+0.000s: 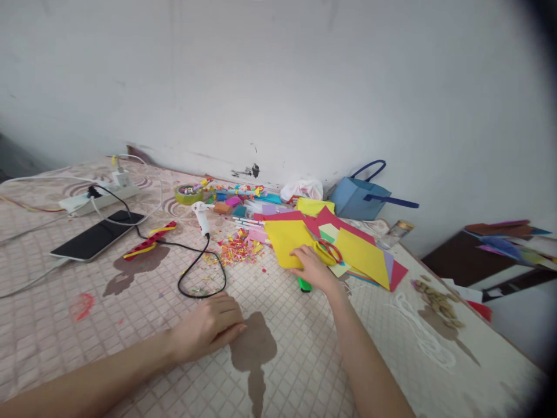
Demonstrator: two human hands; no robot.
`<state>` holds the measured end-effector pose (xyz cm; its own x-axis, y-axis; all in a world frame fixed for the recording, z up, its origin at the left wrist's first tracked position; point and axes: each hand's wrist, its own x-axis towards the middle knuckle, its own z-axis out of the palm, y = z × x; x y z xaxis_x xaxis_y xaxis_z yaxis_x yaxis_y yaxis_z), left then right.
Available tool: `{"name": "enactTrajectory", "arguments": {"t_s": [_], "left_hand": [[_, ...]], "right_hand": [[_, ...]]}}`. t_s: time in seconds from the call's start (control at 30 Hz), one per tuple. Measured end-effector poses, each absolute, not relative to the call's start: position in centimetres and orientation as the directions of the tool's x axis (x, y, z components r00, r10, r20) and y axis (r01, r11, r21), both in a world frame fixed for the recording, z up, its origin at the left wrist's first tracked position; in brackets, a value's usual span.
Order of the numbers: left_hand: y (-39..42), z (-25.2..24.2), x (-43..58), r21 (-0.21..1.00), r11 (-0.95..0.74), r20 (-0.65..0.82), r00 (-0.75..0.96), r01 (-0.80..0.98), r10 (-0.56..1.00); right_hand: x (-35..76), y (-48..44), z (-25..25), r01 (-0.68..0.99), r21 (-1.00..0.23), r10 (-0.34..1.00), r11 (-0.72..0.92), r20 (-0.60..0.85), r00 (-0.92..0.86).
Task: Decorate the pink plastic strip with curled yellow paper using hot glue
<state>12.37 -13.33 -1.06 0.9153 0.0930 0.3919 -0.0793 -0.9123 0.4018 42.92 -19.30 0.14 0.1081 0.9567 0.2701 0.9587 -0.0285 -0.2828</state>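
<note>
My right hand (314, 268) is on a yellow sheet (285, 235), its fingers over the surface and its thumb near the front edge, closed on it. Close by, a pair of scissors with orange-red handles (331, 252) lies among coloured sheets. A green object with a black end (304, 285) sticks out below that hand. My left hand (213, 322) rests on the tablecloth, fingers together and curled, with nothing visible in it. Beyond it lie a black cable (180, 284) and a white glue gun (201, 218).
Paper scraps (241, 248) lie mid-table. A tablet (98, 237) and power strip (100, 199) are left, near a red-and-yellow strip (150, 240) and tape roll (188, 195). A blue bag (361, 197), glass jar (398, 231), white cord (424, 337) and peanut-like pieces (438, 303) are right.
</note>
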Motion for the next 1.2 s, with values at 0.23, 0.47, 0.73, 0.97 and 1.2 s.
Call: {"name": "enactTrajectory", "arguments": {"t_s": [0.23, 0.47, 0.73, 0.97, 1.2], "left_hand": [[-13.4, -1.0, 12.3, 0.363, -0.927, 0.394, 0.917, -0.091, 0.064], [-13.0, -1.1, 12.2, 0.425, -0.905, 0.326, 0.926, 0.038, 0.192], [-12.4, -1.1, 12.0, 0.500, -0.850, 0.297, 0.889, 0.166, 0.349], [-12.5, -1.3, 12.1, 0.476, -0.865, 0.308, 0.891, 0.159, 0.334], [-12.5, -1.4, 12.2, 0.499, -0.858, 0.344, 0.882, 0.118, 0.322]], "right_hand": [[44.0, -18.8, 0.6, 0.914, -0.376, 0.782, -0.154, 0.518, 0.346], [45.0, -19.1, 0.8, 0.828, -0.539, 0.590, -0.156, 0.622, 0.516], [44.3, -18.5, 0.1, 0.697, -0.713, 0.551, -0.078, 0.552, 0.626], [43.6, -16.9, -2.1, 0.578, -0.816, 0.481, 0.013, 0.512, 0.712], [45.1, -17.7, -1.0, 0.703, -0.711, 0.355, -0.018, 0.653, 0.669]]}}
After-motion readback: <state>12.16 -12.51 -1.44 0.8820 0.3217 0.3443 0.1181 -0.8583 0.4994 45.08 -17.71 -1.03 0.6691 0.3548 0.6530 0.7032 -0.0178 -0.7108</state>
